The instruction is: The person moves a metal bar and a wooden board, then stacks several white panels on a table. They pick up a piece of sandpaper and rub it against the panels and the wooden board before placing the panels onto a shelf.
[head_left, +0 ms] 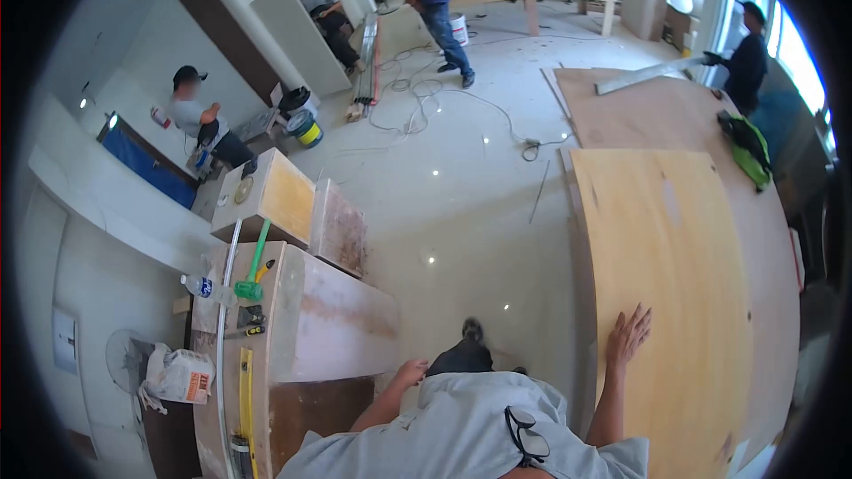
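Note:
My right hand (628, 335) lies spread on a yellowish plywood sheet (674, 239), palm down with its fingers apart. Beside my waist hangs my left hand (412, 373), its fingers loosely curled and nothing showing in them. Just left of it stands a cabinet-like wooden box (342, 310) with a whitish, stained surface. Along its top are a green mallet (249, 289), a yellow spirit level (245, 390), a long metal strip (224, 319) and a clear water bottle (206, 287). Glasses (527, 436) hang from my grey shirt.
The plywood lies over a larger brown board (621, 106). On the right, a person holds a long metal piece (648, 75) near a green-and-black bag (747, 151). Other people are at the back and left. Cables (413, 98) and a paint bucket (304, 129) are on the glossy floor.

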{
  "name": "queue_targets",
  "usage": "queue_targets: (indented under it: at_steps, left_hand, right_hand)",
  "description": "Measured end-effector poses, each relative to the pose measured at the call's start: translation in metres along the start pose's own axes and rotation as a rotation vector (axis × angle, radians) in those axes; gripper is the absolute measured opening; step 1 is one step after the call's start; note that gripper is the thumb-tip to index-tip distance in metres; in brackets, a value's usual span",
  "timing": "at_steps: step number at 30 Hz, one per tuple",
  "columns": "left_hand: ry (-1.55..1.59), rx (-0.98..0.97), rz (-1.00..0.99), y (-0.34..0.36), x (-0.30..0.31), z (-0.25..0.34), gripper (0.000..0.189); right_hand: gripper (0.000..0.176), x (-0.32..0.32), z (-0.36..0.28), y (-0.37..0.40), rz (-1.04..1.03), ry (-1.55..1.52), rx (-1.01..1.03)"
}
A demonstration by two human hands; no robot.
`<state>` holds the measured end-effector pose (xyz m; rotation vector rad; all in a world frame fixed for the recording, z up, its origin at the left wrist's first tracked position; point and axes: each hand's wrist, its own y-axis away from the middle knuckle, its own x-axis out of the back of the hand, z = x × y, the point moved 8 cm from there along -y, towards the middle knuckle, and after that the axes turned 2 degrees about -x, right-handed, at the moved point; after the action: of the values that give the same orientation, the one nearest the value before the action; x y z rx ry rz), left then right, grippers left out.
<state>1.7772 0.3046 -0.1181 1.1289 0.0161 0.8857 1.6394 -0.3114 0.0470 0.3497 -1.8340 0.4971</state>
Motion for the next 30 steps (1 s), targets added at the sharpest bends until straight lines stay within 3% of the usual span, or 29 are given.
queue_targets:
  at_steps: [7, 12, 17, 19, 22, 25, 27, 29, 30]
  left_hand:
    - [0.074, 0.173, -0.083, -0.057, 0.019, -0.028, 0.047]
    - [0.062, 0.185, -0.126, -0.124, 0.061, 0.012, 0.044]
    - [-0.264, 0.004, -0.110, -0.223, 0.135, 0.135, 0.036]
    - [-0.184, -0.187, 0.105, -0.248, 0.170, 0.204, 0.034]
    - [-0.106, -0.403, 0.152, -0.293, 0.195, 0.303, 0.038]
    - [0.058, -0.345, -0.057, -0.303, 0.193, 0.403, 0.045]
    - [0.079, -0.336, -0.033, -0.300, 0.190, 0.469, 0.047]
    - [-0.021, -0.584, 0.088, -0.310, 0.170, 0.529, 0.048]
    - [-0.006, -0.659, 0.033, -0.310, 0.152, 0.557, 0.049]
  right_hand:
    - [0.058, -0.063, -0.117, -0.115, -0.175, 0.034, 0.055]
    - [0.061, -0.090, -0.156, -0.174, -0.178, 0.048, -0.089]
    - [0.067, -0.113, -0.173, -0.213, -0.189, 0.135, -0.274]
    - [0.067, -0.121, -0.179, -0.227, -0.144, 0.171, -0.349]
    - [0.070, -0.135, -0.186, -0.252, -0.132, 0.208, -0.450]
    - [0.070, -0.141, -0.190, -0.276, -0.134, 0.315, -0.496]
    - [0.070, -0.145, -0.191, -0.285, -0.115, 0.363, -0.483]
    - [0.070, -0.140, -0.194, -0.277, -0.081, 0.359, -0.457]
    - [0.067, -0.139, -0.200, -0.272, -0.069, 0.373, -0.459]
